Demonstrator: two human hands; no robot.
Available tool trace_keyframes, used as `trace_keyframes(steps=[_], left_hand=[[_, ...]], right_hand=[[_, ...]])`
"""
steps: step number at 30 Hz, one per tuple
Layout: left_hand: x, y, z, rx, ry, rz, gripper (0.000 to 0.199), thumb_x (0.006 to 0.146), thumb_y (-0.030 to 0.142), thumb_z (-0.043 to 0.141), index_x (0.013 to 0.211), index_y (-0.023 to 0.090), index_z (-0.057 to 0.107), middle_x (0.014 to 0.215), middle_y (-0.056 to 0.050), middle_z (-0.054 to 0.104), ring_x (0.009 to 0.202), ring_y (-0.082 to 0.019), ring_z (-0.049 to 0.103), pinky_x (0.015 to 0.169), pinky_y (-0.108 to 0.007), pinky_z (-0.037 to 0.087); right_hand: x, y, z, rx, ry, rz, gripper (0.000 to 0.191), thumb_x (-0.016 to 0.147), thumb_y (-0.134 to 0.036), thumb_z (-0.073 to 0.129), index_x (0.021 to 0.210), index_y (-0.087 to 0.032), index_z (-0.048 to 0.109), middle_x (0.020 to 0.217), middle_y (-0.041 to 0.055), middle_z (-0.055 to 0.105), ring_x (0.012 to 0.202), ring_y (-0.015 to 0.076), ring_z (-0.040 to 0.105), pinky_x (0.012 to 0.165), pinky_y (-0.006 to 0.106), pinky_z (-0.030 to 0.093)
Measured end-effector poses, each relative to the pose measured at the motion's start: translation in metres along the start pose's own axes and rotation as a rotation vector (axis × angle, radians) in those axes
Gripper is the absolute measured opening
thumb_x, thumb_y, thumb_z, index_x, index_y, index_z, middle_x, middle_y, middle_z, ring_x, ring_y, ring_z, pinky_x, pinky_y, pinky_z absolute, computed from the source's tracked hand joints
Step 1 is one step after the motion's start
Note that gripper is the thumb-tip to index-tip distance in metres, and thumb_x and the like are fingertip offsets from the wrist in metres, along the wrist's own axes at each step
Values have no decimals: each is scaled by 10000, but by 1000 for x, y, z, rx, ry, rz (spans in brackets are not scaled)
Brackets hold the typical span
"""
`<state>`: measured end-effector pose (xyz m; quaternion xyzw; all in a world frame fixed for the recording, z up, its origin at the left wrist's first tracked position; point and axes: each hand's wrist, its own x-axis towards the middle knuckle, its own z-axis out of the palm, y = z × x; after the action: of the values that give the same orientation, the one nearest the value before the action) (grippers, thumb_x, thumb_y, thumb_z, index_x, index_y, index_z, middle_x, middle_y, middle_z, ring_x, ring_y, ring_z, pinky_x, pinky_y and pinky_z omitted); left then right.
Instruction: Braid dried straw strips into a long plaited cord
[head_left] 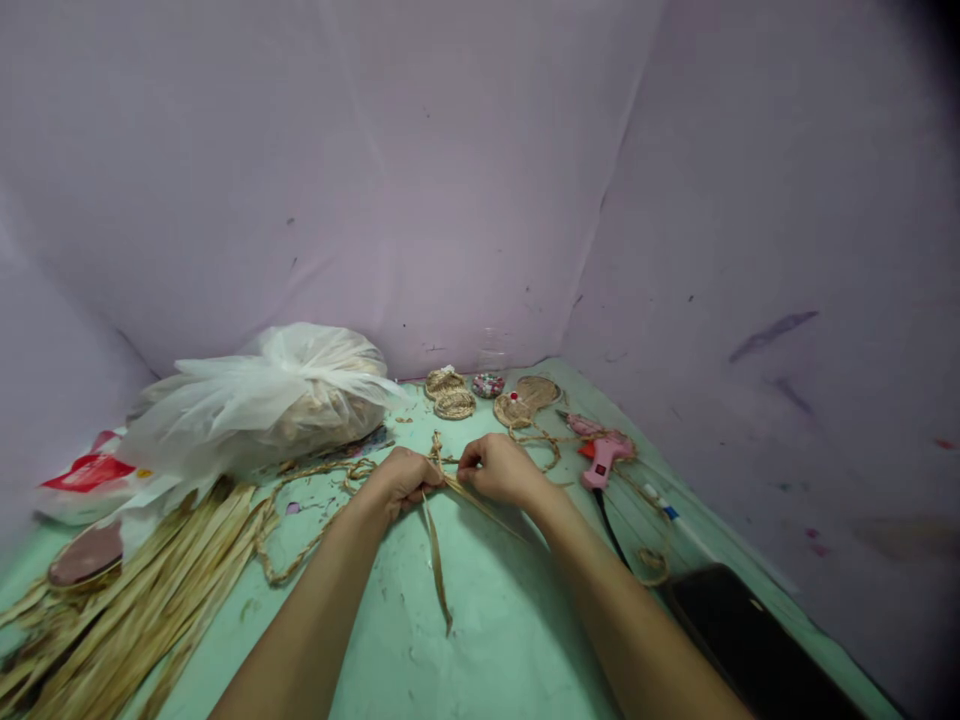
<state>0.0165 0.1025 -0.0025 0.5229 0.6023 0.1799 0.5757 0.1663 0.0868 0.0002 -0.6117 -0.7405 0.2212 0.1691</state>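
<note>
My left hand (405,480) is closed in a pinch on a braid of dried plant fibre, whose far end (436,445) shows just beyond my fingers. One loose strip (436,565) hangs down from it onto the green table cover. My right hand (499,468) sits close beside it with thumb and fingers pinched together at the braid; another strip (484,508) trails out below that hand. Exactly what lies between the right fingertips is partly hidden. A finished length of braided cord (281,575) curves over the table left of my left forearm.
On the left lie a bundle of dried fibre strips (150,590), a round pinkish-brown object (86,555) and a stuffed white plastic bag (277,400). Woven coil pieces (454,402) stand at the back. At right are a pink glue gun (606,455) and a black phone (750,640).
</note>
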Motion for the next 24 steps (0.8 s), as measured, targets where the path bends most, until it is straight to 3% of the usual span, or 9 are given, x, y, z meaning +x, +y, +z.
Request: trace_keyframes(steps=[8,14,24], left_hand=[[7,-6,-4,-35,-47,5,114,522,145,477,430,155,411,323,62,286,279,-33,176,315,-196,90],[11,-8,-5,-45,-65,-10,73,514,156,478,458,156,432,328,63,290,283,-36,169,316,-197,80],[-2,1,-1,7,-22,0,147,502,169,505,395,152,406,283,66,268,270,-32,181,305,-186,99]], right_hand=[[4,5,12,255,-18,83,126,595,-179,501,645,-132,606,510,5,559,451,81,467,409,170,293],[3,5,17,453,-150,175,172,601,-182,480,722,-139,595,426,-31,465,356,82,415,358,177,288],[5,3,14,163,-19,88,207,585,-195,499,628,-95,675,512,26,560,490,85,449,429,185,265]])
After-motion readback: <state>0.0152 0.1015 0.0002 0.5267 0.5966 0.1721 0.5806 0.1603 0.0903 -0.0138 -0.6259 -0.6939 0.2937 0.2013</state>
